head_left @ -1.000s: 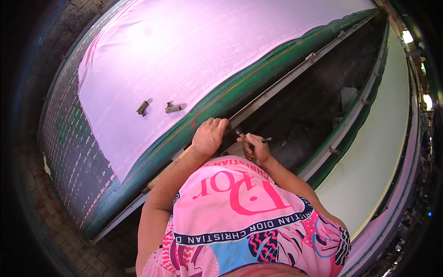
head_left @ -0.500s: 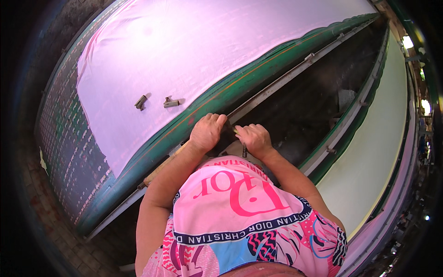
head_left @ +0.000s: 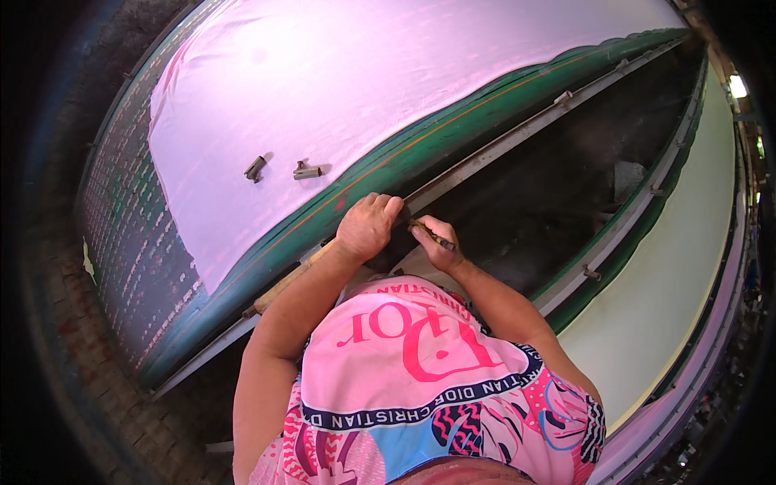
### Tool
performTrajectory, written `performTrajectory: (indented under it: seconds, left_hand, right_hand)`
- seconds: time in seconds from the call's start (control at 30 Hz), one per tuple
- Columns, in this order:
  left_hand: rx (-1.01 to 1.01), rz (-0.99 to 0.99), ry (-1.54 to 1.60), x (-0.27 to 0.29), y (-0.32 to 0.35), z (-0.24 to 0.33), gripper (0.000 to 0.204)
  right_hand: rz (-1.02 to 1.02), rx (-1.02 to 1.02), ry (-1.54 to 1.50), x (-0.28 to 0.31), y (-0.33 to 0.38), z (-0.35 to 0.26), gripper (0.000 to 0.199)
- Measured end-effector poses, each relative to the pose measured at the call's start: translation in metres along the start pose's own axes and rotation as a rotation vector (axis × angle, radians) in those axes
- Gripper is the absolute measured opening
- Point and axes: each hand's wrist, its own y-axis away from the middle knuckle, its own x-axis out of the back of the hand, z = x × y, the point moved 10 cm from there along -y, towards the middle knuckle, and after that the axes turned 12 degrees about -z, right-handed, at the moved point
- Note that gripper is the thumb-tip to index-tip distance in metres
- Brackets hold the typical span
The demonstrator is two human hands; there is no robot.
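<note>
At the near edge of the long table (head_left: 380, 174), where the green border met a grey rail (head_left: 485, 158), the left hand (head_left: 368, 228) lay curled, knuckles up, fingers pressed on the edge. Just beside it, the right hand (head_left: 436, 246) pinched a thin, dark, pencil-like tool (head_left: 431, 235), its tip toward the left hand. Pink cloth (head_left: 388, 73) lay smooth across the table, with two small clips (head_left: 281, 169) well apart from both hands.
</note>
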Motion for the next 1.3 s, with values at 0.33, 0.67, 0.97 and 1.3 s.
performTrajectory:
  seconds: [0.33,0.67,0.97,1.3]
  left_hand:
    - [0.032,-0.042,0.008,-0.003,-0.002,-0.006,0.022]
    - [0.000,0.055,0.009,0.003,0.004,0.001,0.021]
    - [0.008,0.082,-0.012,0.005,0.004,0.000,0.024]
    - [-0.012,0.085,0.015,0.002,0.001,-0.004,0.027]
  right_hand:
    - [-0.265,-0.675,-1.646,-0.066,0.043,0.030,0.052]
    - [-0.163,-0.614,0.022,0.042,0.109,0.059,0.046]
    - [-0.050,0.161,0.631,0.027,0.022,-0.096,0.028]
    - [-0.116,0.305,1.115,0.003,-0.001,-0.106,0.029]
